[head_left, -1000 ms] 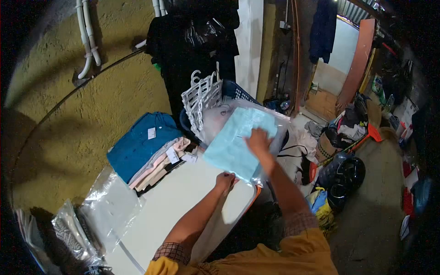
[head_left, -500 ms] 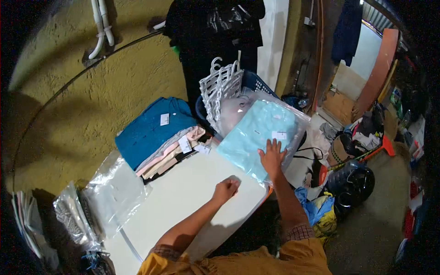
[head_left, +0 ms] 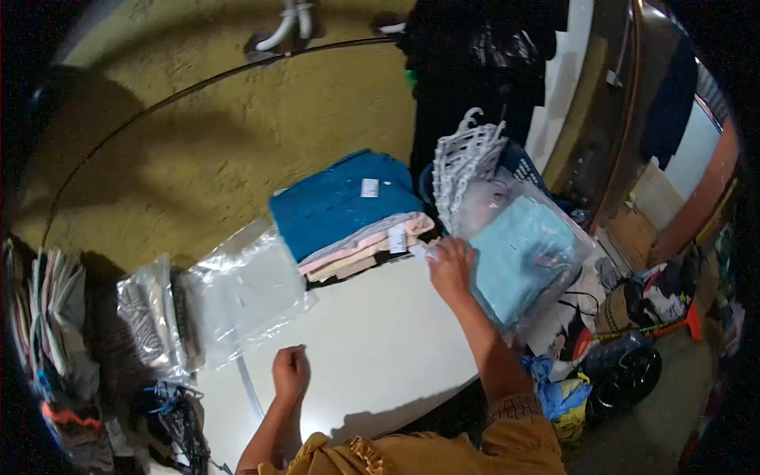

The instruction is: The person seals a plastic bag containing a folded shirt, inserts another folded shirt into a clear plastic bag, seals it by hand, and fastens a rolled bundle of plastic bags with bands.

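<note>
My left hand (head_left: 290, 372) is a loose fist above the white table (head_left: 364, 332), with nothing visible in it. My right hand (head_left: 451, 265) is between the folded clothes and the bagged light blue garment (head_left: 522, 253), its fingers bent close to a white tag at the stack's right corner; whether they grip it is unclear. The stack has a teal garment (head_left: 340, 206) on top, with pink, cream and black ones below. The light blue garment lies in clear plastic on the blue basket (head_left: 526, 168). Clear empty bags (head_left: 245, 297) lie left of the stack.
White hangers (head_left: 469, 162) stand in the basket. Bagged patterned clothes (head_left: 150, 317) and upright folded items (head_left: 59, 309) are at the left. Dark clothing (head_left: 483, 79) hangs behind. A large dark bottle (head_left: 625, 376) and bags (head_left: 566, 400) are on the right.
The view has turned left. My right hand has left the light blue garment and moved to the stack's right corner. My left hand has drawn back toward the table's near left part.
</note>
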Motion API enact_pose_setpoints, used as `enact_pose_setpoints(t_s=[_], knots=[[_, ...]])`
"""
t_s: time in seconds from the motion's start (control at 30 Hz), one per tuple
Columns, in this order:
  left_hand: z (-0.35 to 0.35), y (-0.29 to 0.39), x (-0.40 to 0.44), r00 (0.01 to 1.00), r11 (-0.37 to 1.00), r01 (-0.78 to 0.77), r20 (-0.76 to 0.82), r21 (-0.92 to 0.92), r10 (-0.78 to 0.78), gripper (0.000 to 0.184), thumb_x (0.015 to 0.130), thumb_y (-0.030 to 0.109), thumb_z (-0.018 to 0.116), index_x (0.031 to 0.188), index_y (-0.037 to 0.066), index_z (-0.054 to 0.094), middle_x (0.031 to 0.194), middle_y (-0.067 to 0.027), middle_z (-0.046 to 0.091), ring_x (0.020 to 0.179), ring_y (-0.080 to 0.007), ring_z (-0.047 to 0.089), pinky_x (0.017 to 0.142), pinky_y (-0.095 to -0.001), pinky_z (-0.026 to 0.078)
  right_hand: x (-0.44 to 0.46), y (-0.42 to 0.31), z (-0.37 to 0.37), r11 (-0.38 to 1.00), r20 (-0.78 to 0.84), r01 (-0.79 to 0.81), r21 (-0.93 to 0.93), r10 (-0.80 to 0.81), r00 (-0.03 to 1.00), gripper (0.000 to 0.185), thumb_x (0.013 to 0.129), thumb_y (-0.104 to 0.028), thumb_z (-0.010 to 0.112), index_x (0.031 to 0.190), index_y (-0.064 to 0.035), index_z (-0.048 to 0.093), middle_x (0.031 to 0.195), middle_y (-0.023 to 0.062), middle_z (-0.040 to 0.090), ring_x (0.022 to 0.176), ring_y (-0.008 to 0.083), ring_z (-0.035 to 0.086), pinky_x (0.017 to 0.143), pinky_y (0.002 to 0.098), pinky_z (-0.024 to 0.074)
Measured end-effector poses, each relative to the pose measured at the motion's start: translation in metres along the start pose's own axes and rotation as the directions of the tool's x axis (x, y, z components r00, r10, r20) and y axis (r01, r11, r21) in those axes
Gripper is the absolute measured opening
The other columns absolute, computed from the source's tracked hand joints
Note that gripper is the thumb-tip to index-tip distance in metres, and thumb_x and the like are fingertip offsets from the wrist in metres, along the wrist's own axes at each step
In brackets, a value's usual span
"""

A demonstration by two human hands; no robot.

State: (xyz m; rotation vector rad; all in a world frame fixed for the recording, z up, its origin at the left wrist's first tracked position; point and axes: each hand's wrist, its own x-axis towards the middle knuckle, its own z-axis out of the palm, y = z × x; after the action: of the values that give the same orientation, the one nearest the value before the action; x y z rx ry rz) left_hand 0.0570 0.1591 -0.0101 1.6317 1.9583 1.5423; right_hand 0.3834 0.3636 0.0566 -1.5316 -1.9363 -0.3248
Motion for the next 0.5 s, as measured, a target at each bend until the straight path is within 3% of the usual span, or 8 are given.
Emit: enact_pose_setpoints(t_s=[0.03, 0.1, 0.2, 0.33, 0.5], knots=[[-0.005, 0.004, 0.005, 0.993, 0.974, -0.072, 0.107, 0.216, 0.049, 0.002, 0.081, 0.002, 0.058, 0.082, 0.003, 0.058, 0.080, -0.0164, 0.061, 0.072, -0.0313, 0.058, 0.066, -0.0384, 0.048, 0.011, -0.025, 0.005, 0.997, -0.009, 0.069, 0.048, -0.068, 0.998, 0.032, 0.075, -0.023, 0.067, 0.098, -0.0014, 0.062, 0.115, 0.0156, 0.052, 0.118, 0.0346, 0.040, 0.095, 0.0592, 0.0273], [-0.004, 0.004, 0.010, 0.986, 0.950, -0.054, 0.167, 0.307, 0.002, 0.004, 0.080, 0.004, 0.058, 0.084, 0.004, 0.060, 0.081, -0.0167, 0.061, 0.075, -0.0357, 0.058, 0.067, -0.0423, 0.048, 0.028, -0.070, 0.012, 0.969, 0.040, 0.210, 0.132, -0.217, 0.975, 0.030, 0.076, -0.023, 0.067, 0.096, -0.0010, 0.062, 0.120, 0.0172, 0.050, 0.117, 0.0346, 0.041, 0.094, 0.0566, 0.0297], [-0.008, 0.002, 0.011, 0.991, 0.986, -0.070, 0.120, 0.149, 0.052, 0.010, 0.078, 0.004, 0.056, 0.086, 0.005, 0.061, 0.082, -0.0166, 0.061, 0.078, -0.0345, 0.059, 0.070, -0.0417, 0.048, 0.046, -0.128, 0.033, 0.931, 0.061, 0.290, 0.222, -0.311, 0.949, 0.037, 0.076, -0.024, 0.067, 0.105, -0.0020, 0.059, 0.123, 0.0181, 0.048, 0.118, 0.0341, 0.040, 0.096, 0.0569, 0.0288], [-0.013, 0.003, 0.013, 0.989, 0.992, 0.003, 0.145, 0.126, -0.022, 0.010, 0.078, 0.004, 0.055, 0.086, 0.005, 0.061, 0.082, -0.0153, 0.061, 0.078, -0.0345, 0.059, 0.070, -0.0414, 0.048, 0.058, -0.191, 0.047, 0.909, 0.132, 0.330, 0.256, -0.371, 0.919, 0.048, 0.073, -0.029, 0.070, 0.112, -0.0040, 0.056, 0.124, 0.0178, 0.048, 0.119, 0.0338, 0.039, 0.096, 0.0571, 0.0284], [-0.021, 0.007, 0.018, 0.981, 0.999, 0.011, 0.195, 0.049, -0.020, 0.011, 0.078, 0.004, 0.054, 0.086, 0.005, 0.061, 0.082, -0.0150, 0.062, 0.077, -0.0343, 0.059, 0.069, -0.0415, 0.048, 0.059, -0.209, 0.074, 0.924, 0.222, 0.311, 0.221, -0.358, 0.907, 0.055, 0.073, -0.035, 0.069, 0.116, -0.0052, 0.053, 0.127, 0.0172, 0.047, 0.119, 0.0329, 0.039, 0.096, 0.0557, 0.0289]])
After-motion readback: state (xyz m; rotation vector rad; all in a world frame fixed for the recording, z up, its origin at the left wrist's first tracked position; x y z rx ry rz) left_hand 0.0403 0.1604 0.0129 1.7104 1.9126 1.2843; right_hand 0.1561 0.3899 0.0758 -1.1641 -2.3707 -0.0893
